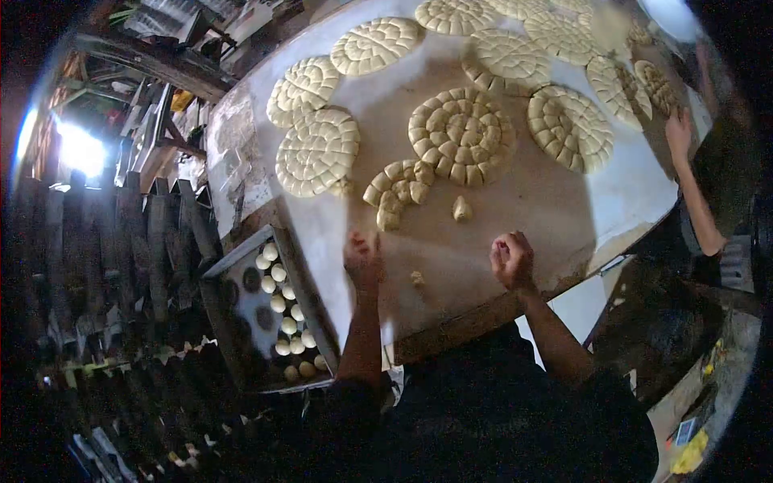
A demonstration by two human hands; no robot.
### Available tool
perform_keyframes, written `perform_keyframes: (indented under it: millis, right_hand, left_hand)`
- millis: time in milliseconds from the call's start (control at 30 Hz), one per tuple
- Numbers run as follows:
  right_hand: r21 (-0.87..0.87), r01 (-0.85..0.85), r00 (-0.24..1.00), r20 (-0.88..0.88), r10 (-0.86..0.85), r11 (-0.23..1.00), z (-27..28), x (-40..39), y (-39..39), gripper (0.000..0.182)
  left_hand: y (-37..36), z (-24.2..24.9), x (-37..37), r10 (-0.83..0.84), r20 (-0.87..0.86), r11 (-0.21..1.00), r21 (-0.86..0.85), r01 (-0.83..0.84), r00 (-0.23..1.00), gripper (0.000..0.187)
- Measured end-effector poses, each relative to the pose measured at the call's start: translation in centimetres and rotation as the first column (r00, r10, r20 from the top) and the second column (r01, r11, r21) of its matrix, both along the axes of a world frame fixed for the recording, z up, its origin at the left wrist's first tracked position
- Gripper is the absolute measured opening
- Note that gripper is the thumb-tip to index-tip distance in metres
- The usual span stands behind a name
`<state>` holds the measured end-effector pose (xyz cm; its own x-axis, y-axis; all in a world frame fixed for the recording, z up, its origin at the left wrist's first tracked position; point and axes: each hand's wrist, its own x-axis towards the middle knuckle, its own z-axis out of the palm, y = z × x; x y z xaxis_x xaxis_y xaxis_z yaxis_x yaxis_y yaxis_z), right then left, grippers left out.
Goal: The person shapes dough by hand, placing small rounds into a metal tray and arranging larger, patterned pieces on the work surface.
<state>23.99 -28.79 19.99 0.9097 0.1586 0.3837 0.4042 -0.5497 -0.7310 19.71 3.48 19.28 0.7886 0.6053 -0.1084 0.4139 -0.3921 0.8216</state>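
Note:
My left hand hovers over the front of the worktable, its fingers curled in; what they hold, if anything, I cannot make out. To its right, my right hand is closed like a fist, palm side partly turned up, its contents hidden. Just beyond my left hand lies a small cluster of cut dough pieces in a curved row. A single dough piece sits apart between the hands, farther up the table. Closer to me is a small dough scrap.
Several round spirals of cut dough cover the far part of the table. A tray of pale dough balls stands at the left. At the right edge, another person's hand reaches onto the table beside a dough spiral.

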Motion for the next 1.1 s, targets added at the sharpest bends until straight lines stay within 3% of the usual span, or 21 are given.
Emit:
perform_keyframes:
  millis: [33,100,200,233,300,400,500,533,567,633,667,733,767,800,833,867,900,967,1000,1067,1100]
  right_hand:
    - [-0.048,0.013,0.999,0.044,-0.011,0.999,0.1,-0.1,0.1,0.011]
    - [-0.035,0.014,0.996,0.088,-0.011,0.999,-0.4,0.4,0.2,0.013]
    - [0.028,0.044,0.995,0.092,-0.047,0.999,-1.3,1.0,0.3,0.017]
    - [0.047,0.058,0.993,0.1,-0.063,0.997,-1.5,1.3,0.3,0.017]
    - [0.056,0.071,0.99,0.115,-0.077,0.996,-1.2,1.4,0.4,0.015]
    - [0.047,0.053,0.995,0.084,-0.057,0.997,-0.6,1.3,0.7,0.012]
    - [0.06,0.067,0.997,0.041,-0.07,0.996,-0.5,1.1,0.9,0.013]
    - [0.076,0.088,0.996,0.01,-0.089,0.993,-0.6,0.8,1.0,0.013]
    - [0.091,0.109,0.994,-0.022,-0.108,0.99,-0.6,0.5,1.0,0.013]
    - [0.181,0.11,0.993,-0.067,-0.099,0.977,-0.6,-0.8,2.3,0.02]
    - [0.18,0.008,0.988,-0.152,0.02,0.984,-1.7,-2.0,3.4,0.023]
    - [0.203,-0.184,0.916,-0.319,0.242,0.962,-4.9,-5.8,6.4,0.03]
    - [0.457,-0.176,0.714,-0.55,0.432,0.872,-7.2,-8.3,8.5,0.035]
    - [0.66,-0.074,0.429,-0.656,0.621,0.748,-8.9,-10.7,10.6,0.041]
    - [0.605,-0.259,0.656,-0.462,0.597,0.753,-8.7,-13.0,12.4,0.041]
    - [0.495,-0.417,0.798,-0.203,0.568,0.763,-8.4,-14.8,13.5,0.04]
    - [0.379,-0.341,0.85,-0.267,0.455,0.86,-8.0,-15.8,13.5,0.038]
    - [0.131,-0.152,0.923,-0.337,0.188,0.98,-5.6,-16.9,13.0,0.038]
    - [0.18,-0.089,0.916,-0.372,0.152,0.98,-3.7,-16.4,12.6,0.036]
    - [0.277,0.045,0.894,-0.439,0.085,0.96,-0.4,-13.9,11.5,0.032]
    - [0.454,0.175,0.849,-0.519,0.1,0.874,-0.4,-12.3,10.4,0.034]
  left_hand:
    - [0.9,-0.5,2.3,0.075,-0.068,0.997,0.011,-0.075,0.995,0.049]
    - [-0.9,3.8,6.3,-0.175,-0.507,0.985,-0.101,0.143,0.844,0.06]
    - [-4.1,-0.8,9.2,0.141,-0.247,0.943,0.329,-0.054,0.959,0.071]
    - [-4.1,-2.8,10.0,0.211,-0.043,0.975,0.077,-0.207,0.977,0.072]
    - [-0.4,-6.5,10.5,0.154,0.133,0.901,-0.427,-0.084,0.979,0.05]
    - [3.8,-14.2,6.8,-0.171,0.394,0.958,-0.148,0.246,0.903,0.044]
    - [4.1,-15.0,0.8,-0.042,0.256,0.99,0.142,0.006,0.966,0.048]
    - [4.1,-13.9,-1.9,0.007,0.211,0.978,0.203,-0.051,0.977,0.049]
    - [3.1,-9.1,-6.0,0.043,0.16,0.974,0.213,-0.077,0.986,0.046]
    - [3.1,-5.7,-11.2,0.061,0.068,0.998,0.023,-0.062,0.996,0.043]
    - [3.5,-5.4,-12.9,0.031,0.035,0.984,-0.177,-0.025,0.999,0.042]
    - [3.7,-4.3,-16.7,-0.092,0.1,0.927,-0.354,0.122,0.991,0.037]
    - [2.2,-1.6,-18.4,-0.177,0.193,0.916,-0.327,0.233,0.965,0.034]
    - [0.9,0.8,-18.8,-0.24,0.275,0.889,-0.323,0.325,0.931,0.032]
    - [-0.5,3.3,-19.2,-0.299,0.355,0.853,-0.317,0.415,0.886,0.03]
    - [-1.8,5.5,-19.3,-0.33,0.42,0.805,-0.342,0.485,0.845,0.03]
    - [-2.2,6.5,-19.4,-0.357,0.482,0.754,-0.357,0.552,0.8,0.03]
    - [-1.1,5.8,-19.4,-0.425,0.29,0.885,-0.065,0.46,0.858,0.035]
    - [-0.6,5.3,-19.3,-0.431,0.181,0.902,0.095,0.421,0.884,0.037]
    - [-0.6,4.4,-19.2,-0.327,0.217,0.931,-0.094,0.353,0.92,0.036]
    - [-0.7,3.8,-19.2,-0.27,0.232,0.931,-0.186,0.315,0.935,0.036]
